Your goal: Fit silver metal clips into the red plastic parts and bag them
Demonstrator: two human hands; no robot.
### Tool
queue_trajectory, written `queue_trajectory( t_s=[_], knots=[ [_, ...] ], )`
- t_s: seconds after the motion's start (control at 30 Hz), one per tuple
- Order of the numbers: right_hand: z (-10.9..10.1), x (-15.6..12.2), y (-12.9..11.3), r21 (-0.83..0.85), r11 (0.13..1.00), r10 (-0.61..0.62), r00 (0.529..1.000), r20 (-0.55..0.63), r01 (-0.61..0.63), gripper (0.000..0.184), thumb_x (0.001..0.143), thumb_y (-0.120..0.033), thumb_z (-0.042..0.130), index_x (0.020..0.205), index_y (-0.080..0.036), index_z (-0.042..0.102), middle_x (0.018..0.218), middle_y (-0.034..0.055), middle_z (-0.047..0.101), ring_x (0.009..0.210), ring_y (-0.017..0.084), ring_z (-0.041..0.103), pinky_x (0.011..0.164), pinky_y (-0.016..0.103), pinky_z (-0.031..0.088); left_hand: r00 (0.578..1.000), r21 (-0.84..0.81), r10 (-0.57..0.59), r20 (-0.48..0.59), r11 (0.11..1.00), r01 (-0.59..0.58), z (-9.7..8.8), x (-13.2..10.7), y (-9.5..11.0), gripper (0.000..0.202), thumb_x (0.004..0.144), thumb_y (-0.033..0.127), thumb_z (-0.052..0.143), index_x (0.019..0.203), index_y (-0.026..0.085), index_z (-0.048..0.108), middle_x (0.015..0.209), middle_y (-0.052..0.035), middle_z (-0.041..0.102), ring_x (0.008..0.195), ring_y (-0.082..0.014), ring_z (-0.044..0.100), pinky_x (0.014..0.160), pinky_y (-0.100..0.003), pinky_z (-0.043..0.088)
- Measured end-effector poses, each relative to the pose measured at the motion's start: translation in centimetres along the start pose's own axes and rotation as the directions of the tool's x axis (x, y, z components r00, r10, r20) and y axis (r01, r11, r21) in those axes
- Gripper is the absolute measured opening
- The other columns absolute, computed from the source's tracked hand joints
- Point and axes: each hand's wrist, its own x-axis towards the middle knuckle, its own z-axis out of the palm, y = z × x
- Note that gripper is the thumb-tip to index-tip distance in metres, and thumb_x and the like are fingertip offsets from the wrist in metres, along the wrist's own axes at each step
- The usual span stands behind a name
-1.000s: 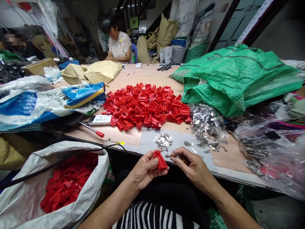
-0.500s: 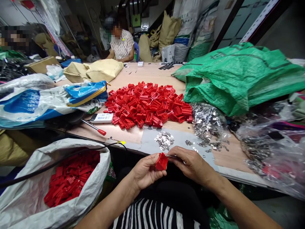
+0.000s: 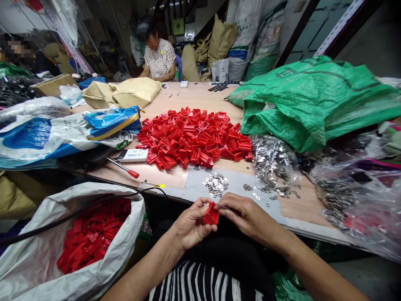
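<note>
Steadiness is probably counting most, as the left hand (image 3: 191, 224) is gripping the red piece (image 3: 211, 215) and the right hand (image 3: 243, 212) is pinching a slim tool (image 3: 223, 206) beside it.

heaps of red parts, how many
2: one heap on the table, a second heap inside the white sack. The far-right clear bag shows blurred red; more may be hidden.

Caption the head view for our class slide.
Left hand holds a red plastic casing, the right hand at its edge, before a heap of red casings.
</note>
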Motion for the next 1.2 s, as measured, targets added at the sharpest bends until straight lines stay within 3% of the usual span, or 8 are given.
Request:
queue_trajectory(
  t_s=[0.23, 0.5, 0.67, 0.8, 0.9, 1.0, 1.13, 1.2],
  knots=[
    [-0.3, 0.1, 1.2, 0.247, 0.938, 0.268, 0.96, -0.076, -0.243, 0.023, 0.09, -0.04, 0.052, 0.092, -0.02, 0.064, 0.086, 0.0032, 0.065, 0.081, 0.019, 0.058, 0.073, 0.029, 0.045, 0.999, 0.034, 0.019, -0.033, 0.999, -0.017, 0.2, 0.1, 0.2, 0.021, 0.085, 0.023, 0.063, 0.102, 0.02, 0.049, 0.079, -0.0036, 0.064, 0.053, -0.0114, 0.068, 0.046, -0.01, 0.051],
    [0.9, 0.5, 1.6, 0.373, 0.894, 0.261, 0.965, 0.016, -0.248, 0.015, 0.086, -0.033, 0.059, 0.081, -0.02, 0.054, 0.078, -0.0023, 0.054, 0.072, 0.013, 0.048, 0.065, 0.024, 0.04, 0.998, 0.138, 0.044, -0.039, 0.99, -0.038, 0.1, 0.5, -0.3, 0.02, 0.085, 0.025, 0.063, 0.1, 0.02, 0.052, 0.079, -0.003, 0.066, 0.048, -0.0105, 0.066, 0.043, -0.012, 0.05],
    [1.5, 0.3, 2.2, 0.301, 0.919, 0.243, 0.967, 0.078, -0.255, 0.016, 0.086, -0.03, 0.059, 0.079, -0.02, 0.048, 0.074, -0.0044, 0.049, 0.066, 0.011, 0.042, 0.059, 0.023, 0.035, 0.996, 0.239, 0.008, -0.092, 0.971, 0.014, -0.3, 0.7, -0.3, 0.022, 0.08, 0.027, 0.069, 0.093, 0.018, 0.054, 0.074, -0.002, 0.067, 0.04, -0.0095, 0.062, 0.039, -0.014, 0.049],
    [2.3, 0.0, 2.8, 0.269, 0.93, 0.25, 0.967, 0.044, -0.252, 0.015, 0.089, -0.031, 0.054, 0.082, -0.021, 0.046, 0.076, -0.0039, 0.049, 0.067, 0.012, 0.042, 0.061, 0.024, 0.036, 0.988, 0.301, 0.018, -0.153, 0.953, 0.029, -0.2, 1.0, -0.1, 0.025, 0.077, 0.03, 0.072, 0.091, 0.017, 0.057, 0.07, -0.0004, 0.065, 0.04, -0.0065, 0.059, 0.042, -0.014, 0.048],
    [2.6, -0.2, 3.2, 0.274, 0.931, 0.259, 0.965, -0.031, -0.241, 0.015, 0.09, -0.032, 0.052, 0.083, -0.021, 0.045, 0.078, -0.003, 0.049, 0.071, 0.013, 0.045, 0.065, 0.025, 0.038, 0.978, 0.432, 0.122, -0.168, 0.901, -0.038, 0.2, 1.1, -0.1, 0.032, 0.08, 0.042, 0.068, 0.098, 0.016, 0.062, 0.072, -0.0029, 0.066, 0.046, -0.0094, 0.062, 0.044, -0.017, 0.047],
    [2.8, -0.5, 3.6, 0.28, 0.93, 0.275, 0.955, -0.107, -0.236, 0.015, 0.089, -0.032, 0.053, 0.083, -0.022, 0.044, 0.077, -0.0031, 0.048, 0.071, 0.013, 0.045, 0.065, 0.026, 0.039, 0.938, 0.671, 0.324, -0.12, 0.723, -0.164, 0.8, 0.9, -0.3, 0.043, 0.081, 0.051, 0.062, 0.106, 0.016, 0.068, 0.088, -0.0079, 0.067, 0.059, -0.0134, 0.063, 0.055, -0.024, 0.051],
    [3.3, -0.9, 3.9, 0.29, 0.925, 0.305, 0.935, -0.179, -0.246, 0.016, 0.089, -0.033, 0.054, 0.082, -0.022, 0.044, 0.075, -0.0038, 0.047, 0.068, 0.013, 0.045, 0.062, 0.025, 0.039, 0.786, 0.919, 0.595, 0.17, 0.193, -0.345, 1.0, 0.3, -0.8, 0.037, 0.072, 0.032, 0.076, 0.107, 0.025, 0.072, 0.105, -0.009, 0.064, 0.095, -0.0235, 0.06, 0.085, -0.034, 0.05],
    [3.7, -1.1, 3.9, 0.301, 0.917, 0.328, 0.923, -0.201, -0.26, 0.018, 0.088, -0.035, 0.055, 0.081, -0.022, 0.045, 0.075, -0.0038, 0.048, 0.067, 0.013, 0.045, 0.062, 0.025, 0.039, 0.733, 0.927, 0.623, 0.274, 0.032, -0.374, 0.8, 0.1, -1.1, 0.032, 0.075, 0.025, 0.073, 0.108, 0.027, 0.072, 0.103, -0.0096, 0.065, 0.099, -0.0247, 0.059, 0.092, -0.036, 0.046]
  ],
)
